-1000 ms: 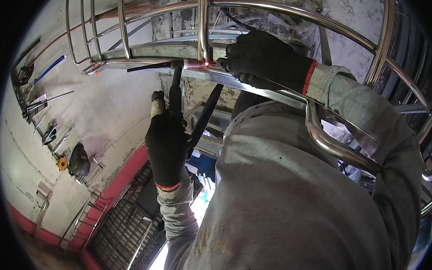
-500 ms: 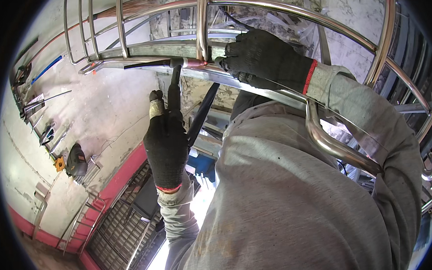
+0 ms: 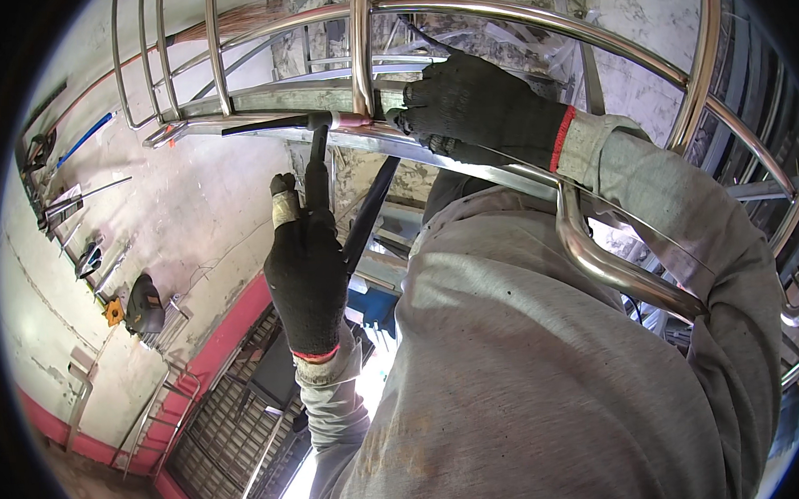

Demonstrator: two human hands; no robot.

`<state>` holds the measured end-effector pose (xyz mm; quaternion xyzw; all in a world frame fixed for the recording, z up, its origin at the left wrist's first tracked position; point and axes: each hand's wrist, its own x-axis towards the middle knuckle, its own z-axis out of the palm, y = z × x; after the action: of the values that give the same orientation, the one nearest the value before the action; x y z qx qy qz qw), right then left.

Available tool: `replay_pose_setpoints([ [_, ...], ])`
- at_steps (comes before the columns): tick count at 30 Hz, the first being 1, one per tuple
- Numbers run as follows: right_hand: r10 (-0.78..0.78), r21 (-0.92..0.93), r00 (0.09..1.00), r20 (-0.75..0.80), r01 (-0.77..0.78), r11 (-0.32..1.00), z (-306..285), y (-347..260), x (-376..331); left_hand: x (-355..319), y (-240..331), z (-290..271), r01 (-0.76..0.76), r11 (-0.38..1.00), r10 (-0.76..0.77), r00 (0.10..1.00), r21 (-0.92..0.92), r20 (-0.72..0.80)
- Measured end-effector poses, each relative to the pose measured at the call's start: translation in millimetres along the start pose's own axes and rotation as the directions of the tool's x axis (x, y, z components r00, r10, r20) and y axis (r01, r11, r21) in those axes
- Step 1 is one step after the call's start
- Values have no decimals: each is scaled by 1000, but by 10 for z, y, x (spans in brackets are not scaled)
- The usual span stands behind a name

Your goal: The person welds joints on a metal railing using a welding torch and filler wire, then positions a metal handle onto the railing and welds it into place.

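Note:
My left hand (image 3: 307, 271), in a black knit glove with tape round one finger, is wrapped round the handle of a TIG welding torch (image 3: 318, 164). The torch's pinkish nozzle (image 3: 351, 120) points right, at the foot of an upright tube (image 3: 362, 55) on a shiny metal tube frame (image 3: 532, 14). My right hand (image 3: 491, 103), gloved in black with a red cuff edge, rests at the frame's lower rail just right of the nozzle. Its fingers are closed on a thin filler rod (image 3: 634, 214) that trails back along my sleeve. The fingertips partly hide the rod's front end.
A curved thick tube (image 3: 586, 241) bends close by my right forearm. On the pale wall at left hang a welding mask (image 3: 143, 305) and several tools. A tube rack (image 3: 161, 411) stands at the lower left, near a metal grille (image 3: 224, 418). Metal bars lie at far right.
The whole view has shifted slightly, so the frame and my hands appear a little further left. Both hands keep their hold, with the nozzle still at the joint.

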<state>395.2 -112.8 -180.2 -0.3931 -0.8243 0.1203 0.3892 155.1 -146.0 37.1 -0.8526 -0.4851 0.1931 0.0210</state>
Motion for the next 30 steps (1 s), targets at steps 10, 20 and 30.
replay_pose_setpoints([
  [10,29,-6,999,27,-28,1000,-6,-19,-10,-73,-26,49,74,992,-70,997,-100,36],
  [20,13,22,1000,28,-14,1000,28,-18,33,39,222,-36,23,990,-15,998,141,-59],
  [30,-65,18,997,-44,66,998,57,32,-76,18,397,-20,218,967,-236,960,-129,-153],
])
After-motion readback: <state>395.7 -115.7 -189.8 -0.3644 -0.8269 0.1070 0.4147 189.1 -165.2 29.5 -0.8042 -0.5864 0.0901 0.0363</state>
